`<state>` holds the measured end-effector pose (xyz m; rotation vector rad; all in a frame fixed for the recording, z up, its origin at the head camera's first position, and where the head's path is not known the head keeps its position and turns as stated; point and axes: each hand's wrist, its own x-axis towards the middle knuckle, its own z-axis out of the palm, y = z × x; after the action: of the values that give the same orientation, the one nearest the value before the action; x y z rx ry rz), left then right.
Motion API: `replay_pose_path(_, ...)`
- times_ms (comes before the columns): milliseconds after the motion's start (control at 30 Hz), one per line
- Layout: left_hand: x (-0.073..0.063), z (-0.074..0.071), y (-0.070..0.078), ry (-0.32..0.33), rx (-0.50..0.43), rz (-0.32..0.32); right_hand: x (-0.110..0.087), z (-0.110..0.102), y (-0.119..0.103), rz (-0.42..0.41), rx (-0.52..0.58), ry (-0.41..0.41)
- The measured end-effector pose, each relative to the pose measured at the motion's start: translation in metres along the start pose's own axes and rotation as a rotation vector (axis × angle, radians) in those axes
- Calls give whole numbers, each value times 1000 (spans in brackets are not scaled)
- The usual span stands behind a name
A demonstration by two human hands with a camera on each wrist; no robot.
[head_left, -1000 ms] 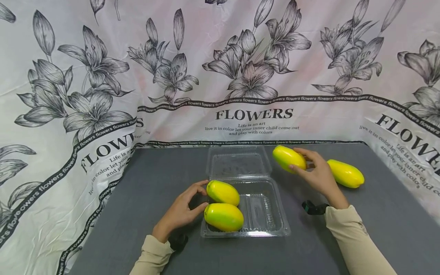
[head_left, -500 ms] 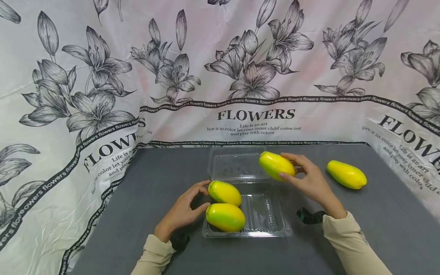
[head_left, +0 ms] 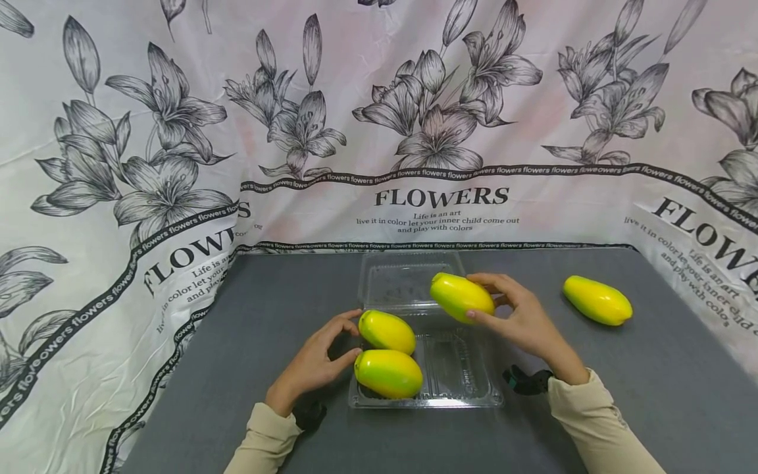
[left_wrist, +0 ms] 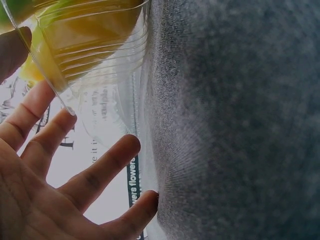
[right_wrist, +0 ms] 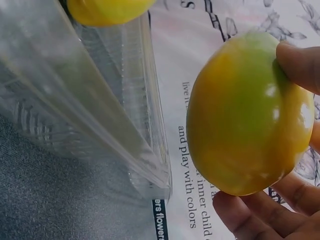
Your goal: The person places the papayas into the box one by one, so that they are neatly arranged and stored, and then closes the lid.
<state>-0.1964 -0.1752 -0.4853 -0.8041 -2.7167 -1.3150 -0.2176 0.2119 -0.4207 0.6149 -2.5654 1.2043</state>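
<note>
Head view: grip of right hand (head_left: 522, 319) pinches a yellow-green fruit (head_left: 462, 297) over the back of the clear container (head_left: 464, 372). Two more fruits (head_left: 388, 374) lie side by side in its left half; fourth fruit (head_left: 598, 301) on tabletop (head_left: 284, 283), well apart at right.

Left wrist: left hand (left_wrist: 50, 197), grip spread, fingertips at container rim.

Right wrist: fruit between thumb and fingers, apart from container.

A left hand (left_wrist: 45, 192) spread its fingers (left_wrist: 102, 172), one at the edge of a clear, ribbed plastic container (left_wrist: 102, 76); yellow-green fruit (left_wrist: 95, 32) showed through. Gray tabletop (left_wrist: 240, 125) filled the right, printed white cloth (left_wrist: 110, 201) behind.
</note>
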Motion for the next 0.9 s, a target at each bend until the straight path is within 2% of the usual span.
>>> replay_pose_path(500, 0, -1, -1, -6, 10, -17, -2, 9, -8, -94, -5, -86)
replay_pose_path(733, 0, -1, 0, -4, 7, -17, -3, 12, -7, -107, -12, -142)
replay_pose_path(900, 0, 0, 0, -3, 8, -13, -3, 15, -8, -107, -31, -149)
